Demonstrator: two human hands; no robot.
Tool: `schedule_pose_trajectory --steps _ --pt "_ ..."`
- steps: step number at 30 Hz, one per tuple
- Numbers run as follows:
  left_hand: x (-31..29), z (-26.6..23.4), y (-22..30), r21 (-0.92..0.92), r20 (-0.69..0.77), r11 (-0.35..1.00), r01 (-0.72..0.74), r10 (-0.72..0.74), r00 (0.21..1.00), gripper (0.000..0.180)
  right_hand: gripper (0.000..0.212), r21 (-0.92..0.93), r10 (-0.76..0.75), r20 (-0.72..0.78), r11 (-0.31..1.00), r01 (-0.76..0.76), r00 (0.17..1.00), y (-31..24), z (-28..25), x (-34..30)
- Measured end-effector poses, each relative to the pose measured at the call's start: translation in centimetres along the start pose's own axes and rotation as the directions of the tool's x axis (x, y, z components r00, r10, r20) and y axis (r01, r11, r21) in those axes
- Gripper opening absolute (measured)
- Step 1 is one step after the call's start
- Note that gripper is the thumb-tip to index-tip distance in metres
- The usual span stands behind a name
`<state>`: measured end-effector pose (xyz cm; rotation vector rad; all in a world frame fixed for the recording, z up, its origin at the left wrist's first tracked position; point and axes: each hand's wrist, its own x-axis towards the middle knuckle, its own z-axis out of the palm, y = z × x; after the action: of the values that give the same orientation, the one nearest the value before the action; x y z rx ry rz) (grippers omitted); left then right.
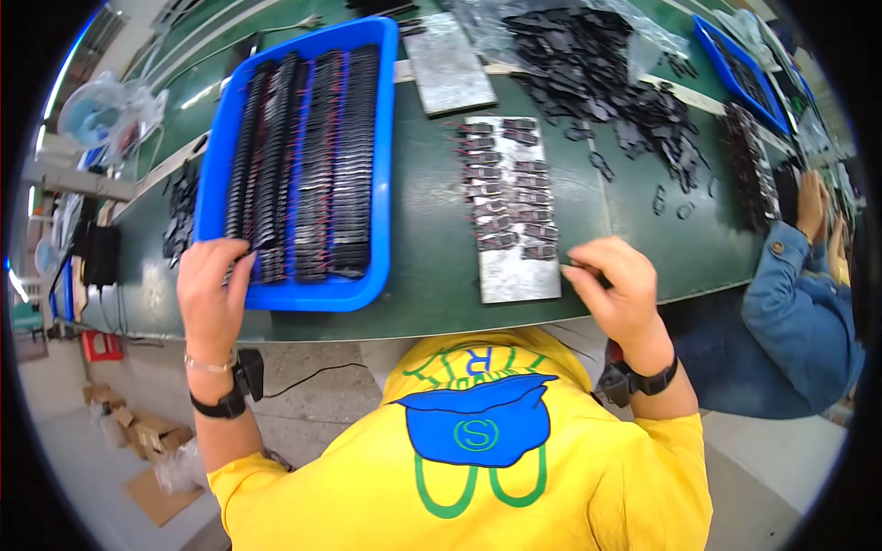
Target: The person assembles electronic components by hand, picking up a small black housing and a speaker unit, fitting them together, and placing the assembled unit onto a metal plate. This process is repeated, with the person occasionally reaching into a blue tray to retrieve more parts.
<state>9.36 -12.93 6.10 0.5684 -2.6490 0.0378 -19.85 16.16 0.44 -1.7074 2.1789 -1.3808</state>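
Observation:
My left hand (212, 283) is at the near left corner of a blue plastic tray (387, 165). Its thumb and forefinger are pinched beside the end of a packed row of small black parts (351, 174); what lies between them is too small to name. My right hand (617, 283) hovers by the right edge of a grey metal plate (520, 280), fingers curled and thumb close to the forefinger. Anything in that pinch cannot be made out. Two columns of small black clip-like pieces (531, 196) lie on the plate.
A loose heap of black parts (588, 69) spreads over the green table (427, 266) at the back right. Another bare metal plate (448, 64) lies behind. More black parts (181, 216) sit left of the tray. A co-worker's blue sleeve (795, 294) is at the right.

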Motion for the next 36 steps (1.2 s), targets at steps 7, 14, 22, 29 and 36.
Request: schedule_pose_trajectory --steps 7,14,22,29,36 --pt "-0.1 0.4 7.8 -0.461 -0.095 0.862 -0.211 0.188 0.978 0.017 0.020 -0.111 -0.003 0.073 0.994 0.011 0.997 0.3 0.7 0.6" --pt "0.8 4.0 13.5 -0.830 0.183 0.558 -0.004 0.280 0.942 0.017 0.020 -0.127 -0.031 0.101 0.991 0.044 0.994 0.3 0.8 0.3" --pt "3.1 7.1 16.5 -0.626 0.736 -0.263 0.734 0.111 0.668 0.018 0.026 -0.070 -0.231 0.035 0.970 0.233 0.972 -3.0 0.1 -0.2" --pt "2.7 8.5 16.8 -0.640 0.710 -0.265 0.721 0.156 0.687 0.016 0.031 -0.029 -0.285 0.012 0.958 0.285 0.958 -2.8 1.0 -0.6" --pt "2.0 8.0 17.6 -0.757 0.635 -0.143 0.638 0.069 0.769 0.014 0.032 0.080 -0.192 0.075 0.979 0.186 0.979 -3.1 0.9 -1.0"
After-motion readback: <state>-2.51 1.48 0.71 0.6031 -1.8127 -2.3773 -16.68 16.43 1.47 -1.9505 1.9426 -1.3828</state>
